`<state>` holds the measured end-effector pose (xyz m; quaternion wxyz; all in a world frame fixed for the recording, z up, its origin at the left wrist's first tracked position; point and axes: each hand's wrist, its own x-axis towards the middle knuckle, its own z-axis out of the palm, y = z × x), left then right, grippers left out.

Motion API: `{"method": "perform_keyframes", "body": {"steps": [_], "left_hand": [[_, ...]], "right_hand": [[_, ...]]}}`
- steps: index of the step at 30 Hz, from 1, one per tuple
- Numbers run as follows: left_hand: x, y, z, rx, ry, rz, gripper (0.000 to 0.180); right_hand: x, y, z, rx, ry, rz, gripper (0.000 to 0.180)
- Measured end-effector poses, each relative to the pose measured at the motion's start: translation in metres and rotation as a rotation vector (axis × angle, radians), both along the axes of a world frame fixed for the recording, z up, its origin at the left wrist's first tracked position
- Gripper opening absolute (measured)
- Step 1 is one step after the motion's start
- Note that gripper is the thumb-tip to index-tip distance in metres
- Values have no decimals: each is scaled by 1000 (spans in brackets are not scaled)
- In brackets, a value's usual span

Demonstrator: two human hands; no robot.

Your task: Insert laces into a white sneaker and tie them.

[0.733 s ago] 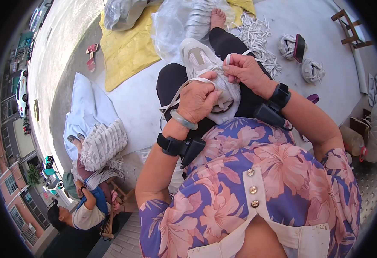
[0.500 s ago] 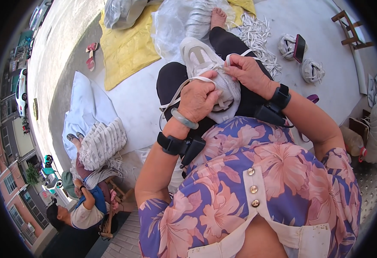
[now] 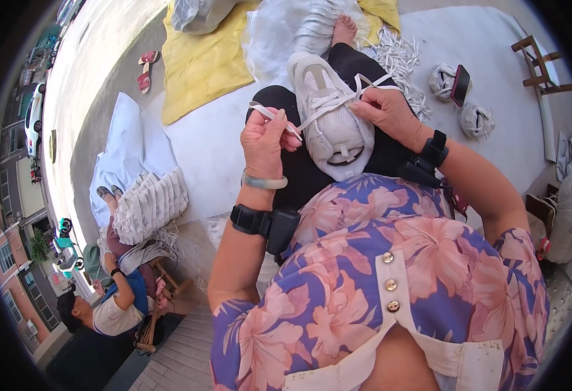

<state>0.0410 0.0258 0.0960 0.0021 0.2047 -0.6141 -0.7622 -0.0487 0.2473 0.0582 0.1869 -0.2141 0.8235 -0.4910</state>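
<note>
A white and grey sneaker (image 3: 325, 79) lies between my thighs with its toe pointing away and its opening toward me. White lace crosses the upper part of it. My left hand (image 3: 267, 138) is raised to the left of the shoe, closed on a flat white shoelace (image 3: 264, 111) whose loose end sticks out past the fingers. At the shoe's right edge, my right hand (image 3: 388, 112) pinches the lace close to the eyelets. A loop of lace rises above those fingers.
Loose white laces (image 3: 396, 65) lie beyond my right leg. Two more sneakers (image 3: 476, 122), a phone (image 3: 460, 86) and a wooden stool (image 3: 539, 65) stand at right. At left, a seated person (image 3: 119, 303) is near a row of stacked white shoe parts (image 3: 152, 205). Yellow sheeting (image 3: 201, 65) lies ahead.
My left hand has moved left, away from the shoe, drawing the lace out with it. The right hand has shifted slightly right and down. More of the shoe shows.
</note>
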Motion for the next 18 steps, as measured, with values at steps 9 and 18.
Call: {"method": "perform_keyframes", "body": {"steps": [9, 18], "left_hand": [[8, 16, -18, 3, -146, 126, 10], [-6, 18, -25, -94, -4, 90, 10]], "right_hand": [[11, -32, 32, 257, 853, 524, 20], [8, -41, 24, 231, 790, 427, 22]]}}
